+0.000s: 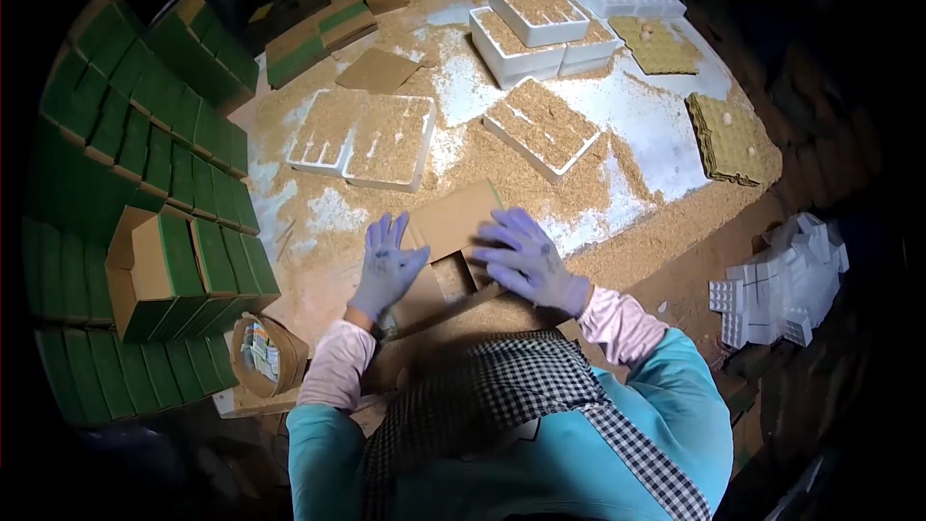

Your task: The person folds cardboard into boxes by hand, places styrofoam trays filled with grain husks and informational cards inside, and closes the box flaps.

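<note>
I have one view, from the person's head, facing forward and down over the near table [598, 217].

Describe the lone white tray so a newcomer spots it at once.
On the shavings-strewn table, look just beyond the person's right hand. A white tray full of shavings lies there at a slant. Unlike the side-by-side pair to its left and the stack behind, it is single, neither paired nor stacked.
</note>
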Tool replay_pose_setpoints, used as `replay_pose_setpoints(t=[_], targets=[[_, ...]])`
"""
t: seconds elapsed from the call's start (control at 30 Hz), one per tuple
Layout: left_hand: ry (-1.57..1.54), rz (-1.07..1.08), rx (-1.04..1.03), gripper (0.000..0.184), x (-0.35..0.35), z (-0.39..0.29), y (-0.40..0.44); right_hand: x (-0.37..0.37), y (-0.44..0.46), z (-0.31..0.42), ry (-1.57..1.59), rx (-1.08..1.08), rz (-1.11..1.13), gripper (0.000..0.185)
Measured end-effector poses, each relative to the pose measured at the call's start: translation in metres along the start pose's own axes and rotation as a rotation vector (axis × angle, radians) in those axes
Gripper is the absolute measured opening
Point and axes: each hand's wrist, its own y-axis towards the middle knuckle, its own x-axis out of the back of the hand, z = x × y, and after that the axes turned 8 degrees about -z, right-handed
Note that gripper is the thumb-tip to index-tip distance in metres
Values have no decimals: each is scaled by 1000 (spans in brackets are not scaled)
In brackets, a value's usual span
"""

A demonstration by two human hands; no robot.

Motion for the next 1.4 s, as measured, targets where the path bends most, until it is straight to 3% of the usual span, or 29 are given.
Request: replay_pose_setpoints(t=[0.03,0.07,0.13,0.2,0.27,0.33,0.4,0.47,0.5,0.57,0.6,0.63,0.67,0.7,0.73,0.77,0.83,0.9,0.93,0.97,1.0,1.03,1.07,1.17,1.2,1.27,1.3,1.33,1.4], targets=[[11,9,-20,50,-3,5,11,-13,13,-18,-37,-209,72,57],[-59,142,43,54,-7,7,22,-47,7,-42,-276,-381,46,63],[-133,270,102,57,-9,-5,18,-73,-12,-59,290,-795,25,69],[-163,-83,66,66,1,-32,-7,-72,-28,-36,641,-1064,-239,76],[-313,-132,248,75,22,3,-31,-74,-41,-27,769,-1419,-240,75],[-487,-302,503,72,35,30,-64,-97,-39,-6,965,-1023,44,61],[-708,-456,792,64,17,35,-91,-49,52,33,865,-776,-162,45],[-805,-402,1021,57,-20,35,-108,-28,110,64,622,-675,129,34],[-922,-398,1096,53,-30,39,-124,-67,101,62,237,-248,185,43],[-1500,-460,1119,46,-42,83,-166,-116,101,73,198,-72,421,52],[-1433,-768,1304,46,5,59,-153,-127,105,85,564,-338,618,51],[-1478,-743,1281,46,41,23,-112,-142,100,103,565,-240,688,49],[-1318,-511,1205,48,48,14,-97,-152,91,113,567,-139,768,48],[-1056,-457,1239,53,28,20,-110,-158,79,99,572,-131,780,48],[-793,-397,1246,60,11,31,-123,-162,70,75,634,-129,544,49],[-791,-401,1238,60,14,34,-126,-156,65,47,686,-126,302,50],[-880,-597,1203,71,20,24,-141,-55,77,-30,732,-1038,-162,40],[-704,-636,1211,73,17,31,-170,-12,27,-156,1,-1168,-602,54],[-670,-673,1218,72,19,30,-171,0,-10,-210,-67,-1404,-722,61],[-660,-654,1220,71,25,14,-148,-34,-92,-301,-442,-1288,-703,61],[-409,-574,1190,70,0,21,-154,-49,-121,-329,-7,-1469,-535,58],[-396,-541,1236,70,-5,27,-150,-62,-147,-354,360,-1662,-306,63],[-379,-509,1270,69,-6,34,-143,-50,-121,-326,11,-1359,-274,59],[-343,-478,1300,68,1,29,-136,-66,-84,-309,412,-1379,-688,40],[-325,-489,1313,68,0,31,-139,-84,-77,-316,431,-1375,-672,40],[-384,-497,1279,67,-3,32,-142,-115,-66,-317,461,-1342,-1107,31],[-344,-501,1223,67,-4,32,-141,-107,-71,-316,660,-1426,-941,46],[-340,-504,1228,67,-6,33,-141,-108,-68,-314,665,-1425,-935,46],[-403,-566,1204,68,-10,35,-145,-115,-58,-304,846,-1409,-1217,40]])
